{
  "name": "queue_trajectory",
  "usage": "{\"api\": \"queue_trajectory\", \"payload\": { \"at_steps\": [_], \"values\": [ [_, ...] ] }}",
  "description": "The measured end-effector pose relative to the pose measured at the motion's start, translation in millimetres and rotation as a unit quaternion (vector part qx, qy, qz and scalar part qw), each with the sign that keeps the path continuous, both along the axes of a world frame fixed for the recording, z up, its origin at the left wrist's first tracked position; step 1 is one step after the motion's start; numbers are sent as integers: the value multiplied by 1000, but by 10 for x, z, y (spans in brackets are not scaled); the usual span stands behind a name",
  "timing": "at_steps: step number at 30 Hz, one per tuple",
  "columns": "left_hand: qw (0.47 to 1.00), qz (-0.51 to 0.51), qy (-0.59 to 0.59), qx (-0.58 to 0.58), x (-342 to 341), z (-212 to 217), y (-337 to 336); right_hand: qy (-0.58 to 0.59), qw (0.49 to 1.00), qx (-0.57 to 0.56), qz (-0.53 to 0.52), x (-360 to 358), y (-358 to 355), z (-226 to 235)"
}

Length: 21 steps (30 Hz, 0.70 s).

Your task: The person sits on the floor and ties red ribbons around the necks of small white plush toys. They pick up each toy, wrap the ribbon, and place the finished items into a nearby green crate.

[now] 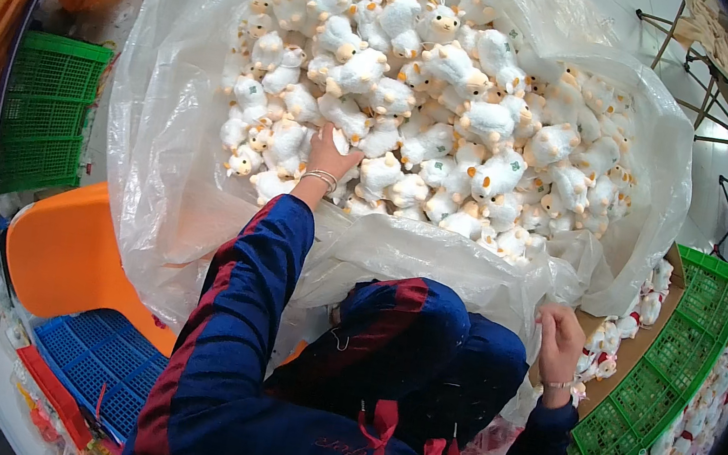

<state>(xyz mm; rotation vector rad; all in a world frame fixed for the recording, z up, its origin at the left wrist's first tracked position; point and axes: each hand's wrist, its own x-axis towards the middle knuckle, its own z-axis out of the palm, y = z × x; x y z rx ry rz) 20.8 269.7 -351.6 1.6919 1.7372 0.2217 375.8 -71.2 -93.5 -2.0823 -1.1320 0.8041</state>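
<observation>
A large heap of small white plush sheep [488,122] with cream feet and orange patches fills a wide translucent plastic bag [173,86] in front of me. My left hand [330,158] reaches into the near left side of the heap, thumb and fingers around a white plush toy [340,141]. Most of that toy is hidden among the others. To the right of my knees, beside the bag's near edge, my right hand [559,343] is raised with its fingers curled closed. Whatever those fingers hold, if anything, cannot be made out.
An orange chair [55,247] and a blue plastic crate [104,363] stand at my left, with a green crate [52,110] beyond. On the right, another green crate [663,366] adjoins a cardboard box [628,380] of plush toys. Folding metal legs [711,96] stand at the far right.
</observation>
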Motion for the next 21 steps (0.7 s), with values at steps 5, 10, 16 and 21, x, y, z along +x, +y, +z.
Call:
{"api": "queue_trajectory", "payload": {
  "at_steps": [5,10,16,21],
  "values": [
    [999,-22,29,-31,-104,-177,67,-39,999,15,7,138,754,-466],
    [989,-125,-8,-73,-365,-207,-131,-155,987,29,32,27,1802,-1339],
    [986,-135,-63,-73,-454,-5,-534,-83,988,-125,29,-191,2274,-1668],
    [987,-65,-101,-104,-399,395,-491,-30,996,-79,-13,76,2018,-1864]
  ]
}}
